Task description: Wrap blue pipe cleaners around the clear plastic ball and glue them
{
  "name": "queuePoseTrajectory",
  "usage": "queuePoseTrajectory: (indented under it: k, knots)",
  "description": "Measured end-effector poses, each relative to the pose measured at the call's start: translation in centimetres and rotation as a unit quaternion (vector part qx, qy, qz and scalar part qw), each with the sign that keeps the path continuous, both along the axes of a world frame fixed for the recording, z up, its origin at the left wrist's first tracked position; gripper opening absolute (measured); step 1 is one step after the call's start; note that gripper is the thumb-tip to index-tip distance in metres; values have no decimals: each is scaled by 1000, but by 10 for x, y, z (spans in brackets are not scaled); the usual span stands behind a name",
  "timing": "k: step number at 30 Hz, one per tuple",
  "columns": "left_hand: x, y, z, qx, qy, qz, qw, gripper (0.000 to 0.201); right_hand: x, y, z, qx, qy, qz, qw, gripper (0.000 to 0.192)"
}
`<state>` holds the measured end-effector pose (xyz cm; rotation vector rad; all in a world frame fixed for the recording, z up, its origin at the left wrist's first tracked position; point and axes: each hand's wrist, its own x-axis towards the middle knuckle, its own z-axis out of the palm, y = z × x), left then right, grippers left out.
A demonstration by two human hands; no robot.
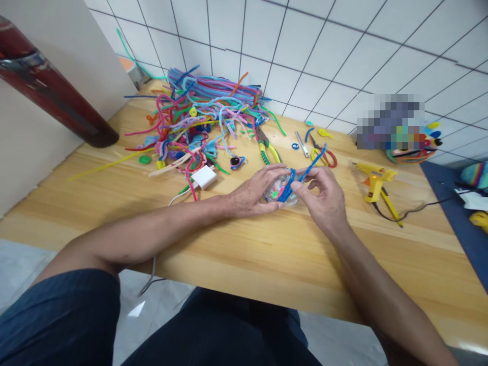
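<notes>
Both hands (249,193) (328,195) close together, thumbs (303,194) inward

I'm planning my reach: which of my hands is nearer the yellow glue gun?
Right. Your right hand is left of the yellow glue gun, not touching it; your left hand is farther left, against the clear round object.

Surface (229,244): smooth wood, faint sheen. Stems (224,87), eleven o'clock: fuzzy, matt. Clear object (273,190), centre: glossy, plastic-looking; blue strand (287,188): fuzzy. Glue gun (375,179), three o'clock: smooth plastic. Wall tiles (263,30), twelve o'clock: smooth.
</notes>
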<state>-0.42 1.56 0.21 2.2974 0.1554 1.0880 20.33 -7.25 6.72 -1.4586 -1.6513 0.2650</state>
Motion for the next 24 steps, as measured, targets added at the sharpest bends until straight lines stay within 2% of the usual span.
queuePoseTrajectory:
  k: [17, 24]
  knots:
    - [-1, 3, -1, 9, 4, -11, 1000, 81, -1, 2, -1, 9, -15, 6, 1000, 25]
    - [-1, 3, 0, 7, -4, -19, 1000, 90, -2, 2, 0, 6, -10, 4, 1000, 24]
